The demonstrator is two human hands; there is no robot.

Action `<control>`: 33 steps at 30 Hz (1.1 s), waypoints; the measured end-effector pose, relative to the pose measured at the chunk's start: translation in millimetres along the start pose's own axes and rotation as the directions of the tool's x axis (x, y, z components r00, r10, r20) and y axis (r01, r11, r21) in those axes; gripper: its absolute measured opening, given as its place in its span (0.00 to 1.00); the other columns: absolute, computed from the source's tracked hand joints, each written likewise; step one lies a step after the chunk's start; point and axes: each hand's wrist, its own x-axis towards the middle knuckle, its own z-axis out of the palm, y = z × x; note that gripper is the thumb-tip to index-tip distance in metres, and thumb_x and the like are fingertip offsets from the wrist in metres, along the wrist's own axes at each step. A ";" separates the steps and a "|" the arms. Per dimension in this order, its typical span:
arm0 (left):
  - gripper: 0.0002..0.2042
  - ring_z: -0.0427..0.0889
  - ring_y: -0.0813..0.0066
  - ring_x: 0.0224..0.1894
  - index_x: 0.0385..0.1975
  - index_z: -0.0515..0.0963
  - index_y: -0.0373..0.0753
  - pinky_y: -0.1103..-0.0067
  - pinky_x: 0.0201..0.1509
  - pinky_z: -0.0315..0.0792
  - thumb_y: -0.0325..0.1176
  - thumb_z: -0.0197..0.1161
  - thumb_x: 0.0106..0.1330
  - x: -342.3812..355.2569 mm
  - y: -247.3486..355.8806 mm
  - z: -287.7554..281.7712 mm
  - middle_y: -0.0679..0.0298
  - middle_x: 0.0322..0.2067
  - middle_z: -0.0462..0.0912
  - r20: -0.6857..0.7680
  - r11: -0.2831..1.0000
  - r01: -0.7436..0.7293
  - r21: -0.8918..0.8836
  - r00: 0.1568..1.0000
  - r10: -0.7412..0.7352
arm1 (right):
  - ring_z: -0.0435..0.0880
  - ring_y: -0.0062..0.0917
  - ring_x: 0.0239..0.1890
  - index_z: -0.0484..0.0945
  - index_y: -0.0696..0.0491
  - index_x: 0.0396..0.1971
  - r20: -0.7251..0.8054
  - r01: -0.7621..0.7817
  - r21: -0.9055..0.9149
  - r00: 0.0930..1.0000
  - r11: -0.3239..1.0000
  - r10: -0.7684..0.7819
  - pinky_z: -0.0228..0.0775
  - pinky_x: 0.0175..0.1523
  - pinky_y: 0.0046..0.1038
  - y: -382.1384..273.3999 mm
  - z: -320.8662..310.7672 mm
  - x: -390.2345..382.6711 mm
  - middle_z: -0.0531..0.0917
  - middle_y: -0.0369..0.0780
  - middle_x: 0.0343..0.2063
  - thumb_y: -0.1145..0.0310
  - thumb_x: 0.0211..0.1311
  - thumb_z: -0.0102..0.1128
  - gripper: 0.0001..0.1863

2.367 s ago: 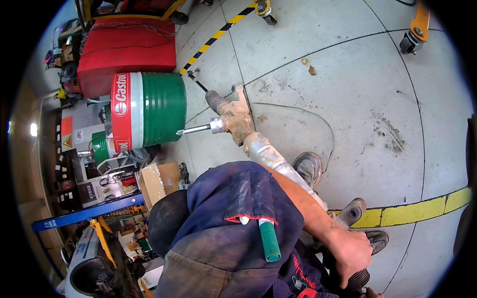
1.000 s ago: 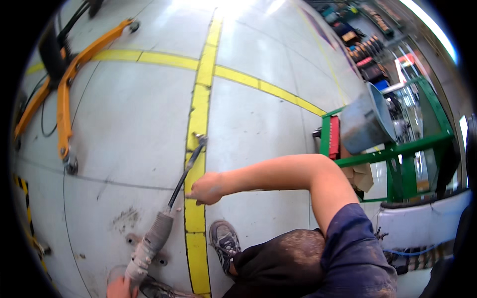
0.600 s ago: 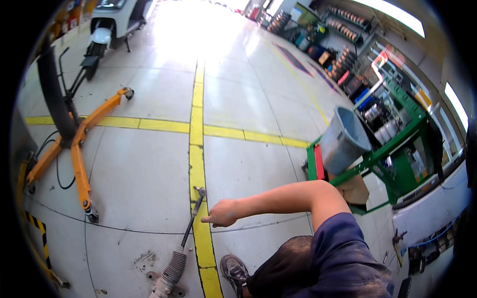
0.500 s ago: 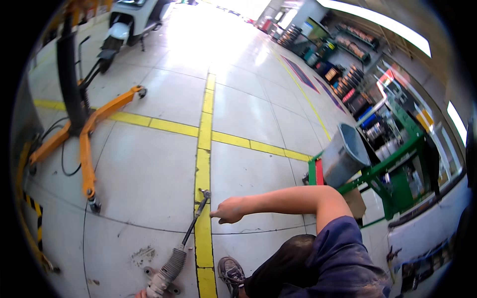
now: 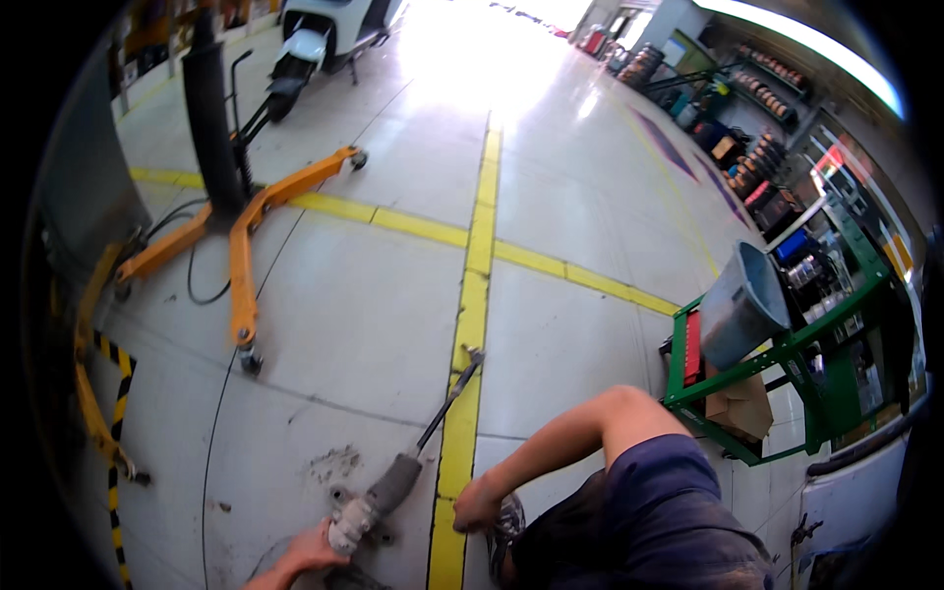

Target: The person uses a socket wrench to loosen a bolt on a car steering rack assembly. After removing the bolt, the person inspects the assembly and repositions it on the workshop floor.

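A steering rack with a grey rubber bellows (image 5: 395, 480) and a thin dark tie rod (image 5: 442, 417) lies slanted over the floor. Its ball-joint end (image 5: 474, 353) rests over the yellow floor line. At the lower edge, my left hand (image 5: 313, 547) is closed round the pale metal housing (image 5: 350, 525). My right hand (image 5: 479, 504) is curled closed beside my shoe (image 5: 508, 519), right of the bellows and apart from the rack. Its fingertips are turned away, so anything inside them is hidden.
An orange wheeled hoist (image 5: 243, 256) stands at the left, near a striped floor edge (image 5: 123, 393). To the right is a green cart (image 5: 733, 433) with a grey bin (image 5: 744, 305) and a cardboard box (image 5: 742, 405). A scooter (image 5: 324, 44) is parked far left.
My right hand has drawn back from beside the tie rod toward my shoe. More of my left hand now shows on the housing. The whole view has shifted, with the scene sliding rightward.
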 end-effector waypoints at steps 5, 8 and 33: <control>0.41 0.79 0.47 0.46 0.56 0.64 0.39 0.60 0.45 0.74 0.52 0.72 0.41 -4.3 -4.0 -10.3 0.48 0.42 0.81 0.044 0.989 0.063 0.137 0.997 -0.070 | 0.82 0.45 0.40 0.75 0.52 0.39 -0.145 -0.353 -0.183 0.933 0.917 0.330 0.75 0.40 0.44 25.2 -42.7 -15.6 0.82 0.47 0.33 0.64 0.59 0.58 0.11; 0.39 0.80 0.47 0.43 0.53 0.65 0.39 0.60 0.44 0.75 0.50 0.71 0.42 1.7 -7.9 -19.6 0.49 0.40 0.81 0.024 0.989 0.033 0.145 0.999 -0.037 | 0.82 0.45 0.38 0.74 0.52 0.38 -0.228 -0.464 -0.144 0.875 0.874 0.427 0.74 0.39 0.44 26.4 -62.9 -32.0 0.82 0.47 0.31 0.58 0.64 0.52 0.12; 0.23 0.82 0.54 0.41 0.45 0.76 0.33 0.66 0.46 0.75 0.49 0.60 0.63 -92.4 -214.5 -62.3 0.49 0.35 0.83 -0.501 0.767 0.595 -0.239 0.601 -0.623 | 0.81 0.45 0.41 0.79 0.53 0.38 -0.237 -0.698 0.071 0.682 0.713 0.692 0.73 0.44 0.43 105.1 -49.2 -66.7 0.83 0.48 0.35 0.63 0.61 0.50 0.12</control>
